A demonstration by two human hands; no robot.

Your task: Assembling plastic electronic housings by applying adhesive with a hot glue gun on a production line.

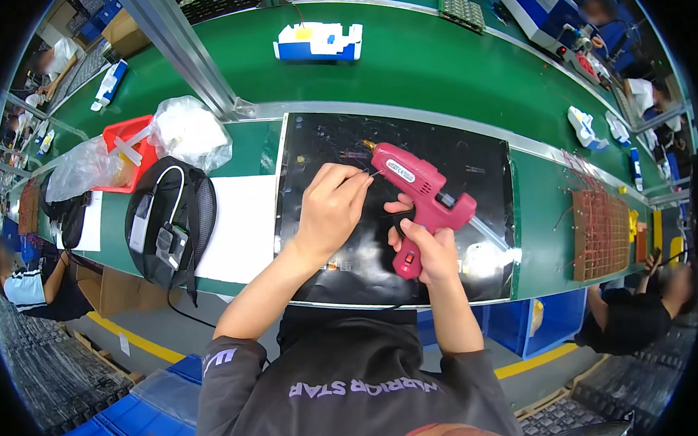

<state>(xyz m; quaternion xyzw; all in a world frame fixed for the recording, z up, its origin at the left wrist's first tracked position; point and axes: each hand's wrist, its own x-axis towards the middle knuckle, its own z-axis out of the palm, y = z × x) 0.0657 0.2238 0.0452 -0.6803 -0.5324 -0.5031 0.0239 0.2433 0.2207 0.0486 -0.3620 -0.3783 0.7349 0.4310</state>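
My right hand (434,251) grips the handle of a dark pink hot glue gun (409,172). The gun's brass-coloured nozzle points to the far left, and a clear glue stick (490,234) sticks out of its back end. Just left of the nozzle, my left hand (334,207) has its thumb and fingers pinched together. A fine strand seems to show at those fingertips, too small to make out. Both hands are above a shiny black mat (307,146) marked with small glue spots and scraps.
Left of the mat lie white paper (244,215), a black mesh bag (196,193) and a red bin (140,161) with plastic bags. A metal post (174,50) rises behind. A blue-and-white part (318,49) sits on the green belt (257,74). Red wires fill a rack (599,234) at right.
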